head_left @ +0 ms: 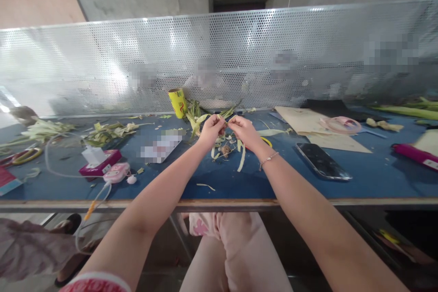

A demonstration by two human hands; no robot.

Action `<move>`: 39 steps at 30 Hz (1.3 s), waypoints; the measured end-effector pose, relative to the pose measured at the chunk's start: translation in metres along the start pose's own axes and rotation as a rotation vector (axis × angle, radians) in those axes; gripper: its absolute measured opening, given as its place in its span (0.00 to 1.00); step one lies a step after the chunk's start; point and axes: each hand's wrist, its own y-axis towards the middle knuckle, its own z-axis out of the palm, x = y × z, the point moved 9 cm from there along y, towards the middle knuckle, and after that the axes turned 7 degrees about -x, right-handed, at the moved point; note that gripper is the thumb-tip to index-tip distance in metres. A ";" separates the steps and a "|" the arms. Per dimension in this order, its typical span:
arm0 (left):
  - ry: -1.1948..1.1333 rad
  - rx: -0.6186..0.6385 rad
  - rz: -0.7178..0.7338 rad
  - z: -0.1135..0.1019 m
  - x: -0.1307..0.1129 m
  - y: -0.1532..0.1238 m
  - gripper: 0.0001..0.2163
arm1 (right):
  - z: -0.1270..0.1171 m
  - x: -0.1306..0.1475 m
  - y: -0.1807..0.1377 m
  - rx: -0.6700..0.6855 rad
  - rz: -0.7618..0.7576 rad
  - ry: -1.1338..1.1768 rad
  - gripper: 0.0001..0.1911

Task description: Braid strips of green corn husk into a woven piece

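My left hand (211, 128) and my right hand (243, 129) meet over the middle of the blue table (239, 182). Both pinch a thin green-yellow leaf strip (226, 122) stretched between their fingertips. Just below and behind the hands lies a small pile of leaf strips and scraps (226, 148). A bunch of long green leaves (196, 116) lies behind my left hand, beside a yellow roll (178, 102). My right wrist wears a thin bracelet.
A black phone (322, 160) lies right of my right arm, with brown paper sheets (318, 127) and a pink tape loop (340, 124) behind it. At left are a pink device with cable (116, 172), a charger box (99, 160), scissors (20, 156) and leaf piles (102, 131). A perforated metal screen (219, 54) backs the table.
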 end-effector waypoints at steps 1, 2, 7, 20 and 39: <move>0.001 -0.009 -0.018 -0.001 0.001 0.000 0.09 | -0.001 -0.001 0.000 -0.006 0.015 0.015 0.07; 0.002 -0.020 -0.040 -0.001 0.002 0.000 0.09 | -0.002 -0.002 0.001 -0.018 0.025 0.030 0.08; -0.019 -0.040 -0.060 -0.004 0.001 -0.001 0.09 | -0.006 -0.001 0.004 -0.069 0.027 0.127 0.13; -0.270 -0.066 -0.119 -0.014 -0.008 0.002 0.10 | -0.007 -0.011 -0.002 -0.122 0.253 0.360 0.12; -0.122 0.072 0.011 -0.014 -0.026 0.006 0.12 | -0.010 -0.028 0.000 -0.088 0.360 0.319 0.13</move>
